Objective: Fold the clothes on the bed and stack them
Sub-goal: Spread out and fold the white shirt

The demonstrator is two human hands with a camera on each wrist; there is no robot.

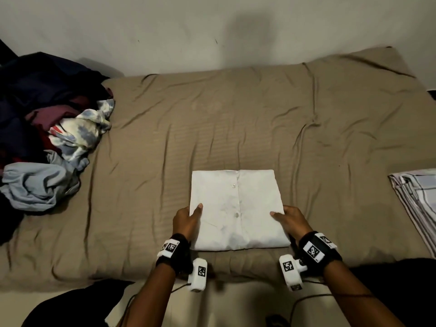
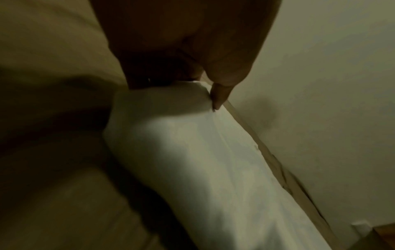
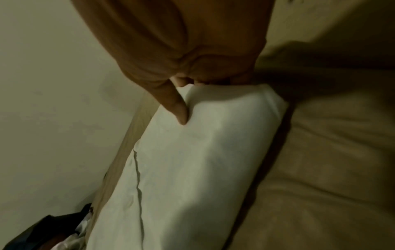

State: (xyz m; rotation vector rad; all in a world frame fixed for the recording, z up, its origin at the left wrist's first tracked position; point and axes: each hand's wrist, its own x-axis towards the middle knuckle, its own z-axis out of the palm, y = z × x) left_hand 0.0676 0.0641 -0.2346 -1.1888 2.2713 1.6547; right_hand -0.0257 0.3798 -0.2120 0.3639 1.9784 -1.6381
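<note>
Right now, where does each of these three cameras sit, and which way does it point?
Head: worn on the head, facing down at the tan bed; both forearms show.
Left wrist: looks along the left hand, thumb on the folded white button shirt.
Right wrist: looks along the right hand, thumb on it too.
All three share the shirt.

a white buttoned shirt [image 1: 238, 211] lies folded flat, near centre of the bed; unfolded clothes [image 1: 47, 138] are piled at far left; a striped folded piece [image 1: 417, 201] lies right.
</note>
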